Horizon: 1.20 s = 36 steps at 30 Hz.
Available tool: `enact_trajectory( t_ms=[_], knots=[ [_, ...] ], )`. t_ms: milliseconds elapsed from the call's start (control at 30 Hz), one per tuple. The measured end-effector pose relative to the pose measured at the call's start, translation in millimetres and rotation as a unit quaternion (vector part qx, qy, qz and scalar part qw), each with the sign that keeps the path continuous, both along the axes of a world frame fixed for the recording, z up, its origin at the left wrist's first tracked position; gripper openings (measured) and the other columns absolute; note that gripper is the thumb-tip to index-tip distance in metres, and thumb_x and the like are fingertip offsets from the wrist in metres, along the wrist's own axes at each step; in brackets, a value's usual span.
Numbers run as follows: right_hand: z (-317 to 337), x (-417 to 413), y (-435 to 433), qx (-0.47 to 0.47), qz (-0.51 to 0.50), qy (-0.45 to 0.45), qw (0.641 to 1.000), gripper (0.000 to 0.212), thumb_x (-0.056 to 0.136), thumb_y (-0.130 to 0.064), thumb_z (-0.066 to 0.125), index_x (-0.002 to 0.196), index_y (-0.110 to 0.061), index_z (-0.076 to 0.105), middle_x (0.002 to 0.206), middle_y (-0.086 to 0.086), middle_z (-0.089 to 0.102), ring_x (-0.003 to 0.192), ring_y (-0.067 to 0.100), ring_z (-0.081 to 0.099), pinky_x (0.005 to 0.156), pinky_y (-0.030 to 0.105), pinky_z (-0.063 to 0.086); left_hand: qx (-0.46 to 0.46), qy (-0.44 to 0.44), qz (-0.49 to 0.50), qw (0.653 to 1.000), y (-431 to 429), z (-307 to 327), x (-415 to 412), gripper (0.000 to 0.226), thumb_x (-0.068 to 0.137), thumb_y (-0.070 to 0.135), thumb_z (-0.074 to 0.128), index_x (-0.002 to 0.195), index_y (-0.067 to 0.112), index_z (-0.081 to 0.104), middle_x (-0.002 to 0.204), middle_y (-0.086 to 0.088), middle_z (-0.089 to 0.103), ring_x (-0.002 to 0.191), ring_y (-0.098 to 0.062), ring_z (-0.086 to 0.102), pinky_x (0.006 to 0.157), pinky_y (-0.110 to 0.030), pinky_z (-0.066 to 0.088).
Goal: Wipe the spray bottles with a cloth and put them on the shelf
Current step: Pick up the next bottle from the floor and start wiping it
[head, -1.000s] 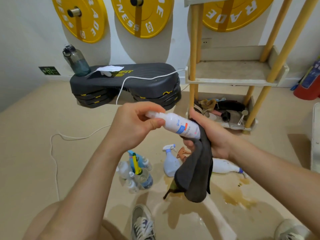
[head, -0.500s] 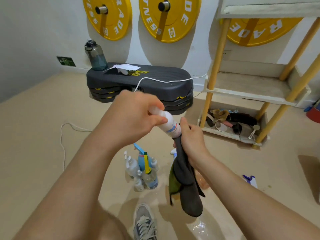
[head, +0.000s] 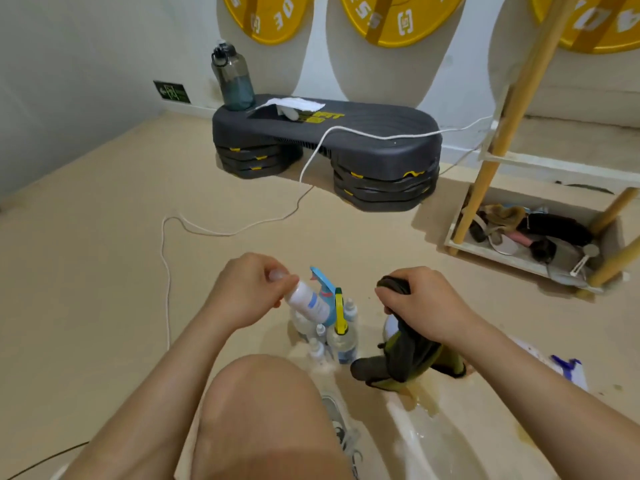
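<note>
1. Left hand (head: 249, 289) gripped white spray bottle (head: 308, 301) by its cap end; blue-labelled body tilted above the clustered bottles (head: 341, 337) on the floor.
2. Right hand (head: 422, 303) clenched round dark grey cloth (head: 408, 355), hanging apart from the bottle.

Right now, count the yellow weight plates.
3: left plate above the water bottle, middle plate above the step platform, right plate behind the shelf post. More may be offscreen.

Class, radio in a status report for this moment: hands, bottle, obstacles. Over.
Left hand grips white bottle by its cap end. Right hand grips dark cloth, apart from bottle. Other spray bottles stand below; shelf off right.
</note>
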State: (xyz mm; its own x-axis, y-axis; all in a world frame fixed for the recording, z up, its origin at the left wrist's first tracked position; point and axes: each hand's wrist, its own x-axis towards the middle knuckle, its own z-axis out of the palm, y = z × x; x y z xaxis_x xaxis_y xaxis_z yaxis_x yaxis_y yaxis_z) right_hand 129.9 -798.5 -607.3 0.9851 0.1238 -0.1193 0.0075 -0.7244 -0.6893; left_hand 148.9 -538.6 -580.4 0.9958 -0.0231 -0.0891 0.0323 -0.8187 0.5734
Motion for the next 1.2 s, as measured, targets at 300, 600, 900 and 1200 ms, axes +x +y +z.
enact_trajectory(
  t_ms=[300,600,900,1200],
  knots=[
    [-58.9,-6.1,-19.8,-0.016,0.04,0.067,0.997,0.019,0.1,-0.017,0.052,0.087,-0.022,0.066,0.075,-0.003,0.06,0.078,0.018,0.057,0.072,0.034,0.047,0.079,0.104,0.077,0.988,40.1,-137.3,2.1,0.017,0.086,0.029,0.065,0.099,0.023,0.074,0.095,0.003,0.074,0.097,-0.021,0.067,0.073,-0.025,0.042],
    [-110.7,-20.2,-11.1,0.011,-0.082,0.016,0.996,0.024,0.095,-0.004,0.058,0.108,-0.017,0.074,0.107,-0.001,0.062,0.1,0.012,0.051,0.078,0.009,0.031,0.1,0.13,0.072,0.984,21.7,-238.5,10.9,0.024,0.09,0.02,0.056,0.068,0.011,0.059,0.07,-0.008,0.06,0.076,-0.034,0.058,0.06,-0.034,0.036],
    [-120.4,-31.7,-19.6,0.257,-0.309,0.151,0.903,0.02,0.099,-0.013,0.057,0.092,-0.022,0.074,0.095,0.001,0.075,0.093,0.012,0.069,0.086,0.028,0.054,0.042,0.073,0.101,0.991,7.5,-271.4,25.0,0.018,0.092,0.019,0.056,0.077,0.011,0.061,0.069,-0.005,0.061,0.073,-0.031,0.058,0.063,-0.034,0.038],
    [-89.5,-26.8,-41.9,0.305,-0.321,0.174,0.88,0.022,0.096,-0.013,0.056,0.089,-0.014,0.077,0.09,0.009,0.077,0.089,0.027,0.071,0.081,0.037,0.054,0.076,0.192,0.121,0.971,11.2,-255.3,33.9,0.041,0.089,0.029,0.062,0.125,0.01,0.056,0.113,-0.009,0.067,0.109,-0.032,0.06,0.078,-0.031,0.041]
  ],
)
